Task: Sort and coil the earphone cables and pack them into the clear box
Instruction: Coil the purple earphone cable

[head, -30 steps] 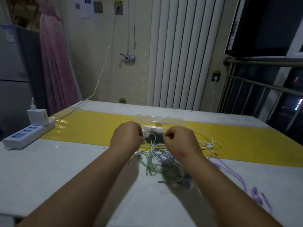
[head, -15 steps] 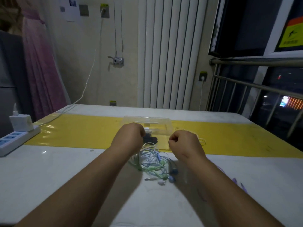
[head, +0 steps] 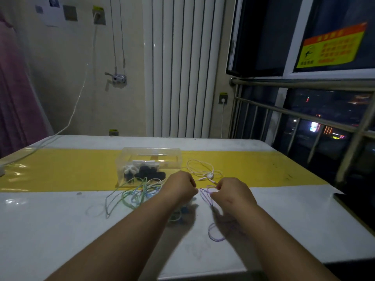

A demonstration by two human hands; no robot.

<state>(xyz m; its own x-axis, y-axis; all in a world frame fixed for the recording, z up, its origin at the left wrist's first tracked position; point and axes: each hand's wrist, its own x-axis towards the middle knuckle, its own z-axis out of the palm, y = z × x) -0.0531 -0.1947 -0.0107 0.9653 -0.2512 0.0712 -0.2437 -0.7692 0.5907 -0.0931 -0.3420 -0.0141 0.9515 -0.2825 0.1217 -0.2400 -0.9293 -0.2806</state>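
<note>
Now both hands hover close together over the white desk (head: 50, 230), knuckles up and fingers curled under. The right hand (head: 231, 192) pinches a loop of the purple earphone cable (head: 205, 197) between thumb and fingertips. The left hand (head: 180, 188) is balled just beside the same cable's upper end, but I cannot tell whether it actually grips it. From between the 2 hands the purple strands run toward the person and end in loose loops on the desk under the right forearm.

Left of the left hand lies a loose tangle of green, blue and white cables (head: 134, 196), partly hidden beneath that forearm. Just beyond the tangle the clear box (head: 129, 157) stands on a yellow strip (head: 60, 171) crossing the desk, with black and white coiled earphones inside. A white earphone cable (head: 203, 171) sprawls uncoiled on the strip right of the box, just past the hands.

A white power cord (head: 79, 106) drops from a wall socket onto the desk's far left corner.
</note>
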